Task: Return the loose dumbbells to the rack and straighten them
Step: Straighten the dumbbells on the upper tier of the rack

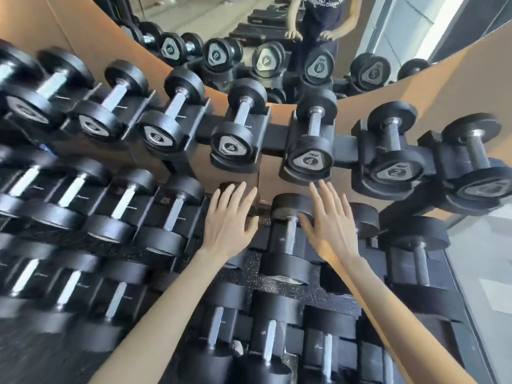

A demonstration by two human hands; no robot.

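A three-tier black rack (279,139) holds black dumbbells with steel handles. On the top tier, two dumbbells marked 4 (235,126) (311,137) lie in their cradles straight ahead. My left hand (230,220) hovers open, fingers spread, over the middle tier just below the left one. My right hand (331,220) is open too, its fingers beside a middle-tier dumbbell (289,239) that rests in its cradle; whether it touches the far head I cannot tell. Neither hand holds anything.
More dumbbells fill the rack to the left (163,120) and right (393,151), and the bottom tier (268,336) near me. A mirror (249,31) behind the rack reflects a person and the gym floor. Speckled rubber flooring (249,275) shows between the tiers.
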